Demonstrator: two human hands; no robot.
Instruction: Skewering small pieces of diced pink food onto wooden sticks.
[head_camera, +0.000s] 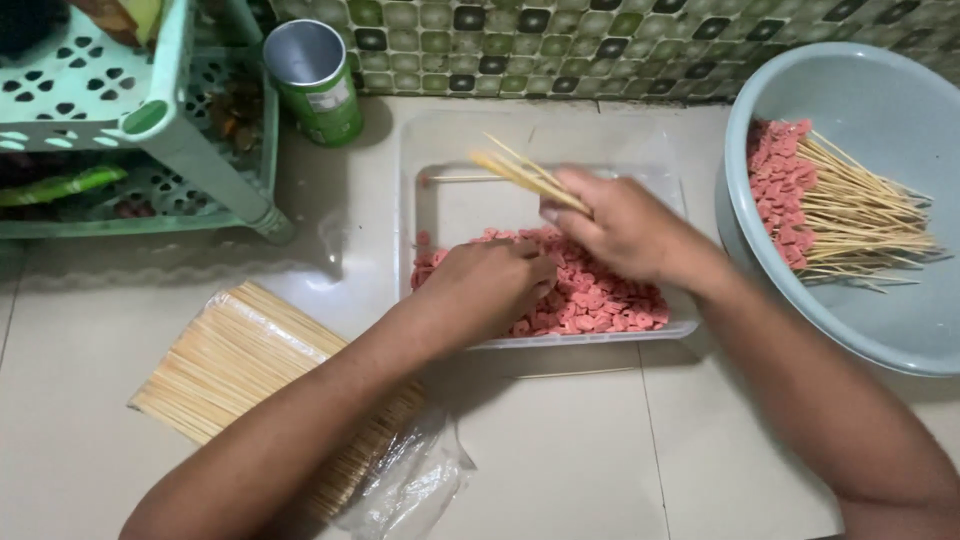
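Observation:
A clear plastic tray (440, 150) lies on the tiled floor with a heap of pink sausage slices (600, 300) in its near half. My left hand (490, 285) reaches down into the slices, fingers curled on them. My right hand (625, 230) hovers over the tray and grips a few bamboo skewers (520, 175) that point up and to the left. One loose skewer (460, 179) lies in the tray's far end.
A pale blue basin (880, 110) at right holds finished skewers (840, 210) threaded with pink slices. A bundle of bare skewers (220, 365) in a plastic bag lies at lower left. A green can (315, 80) and a mint plastic rack (130, 110) stand at the back left by a tiled wall.

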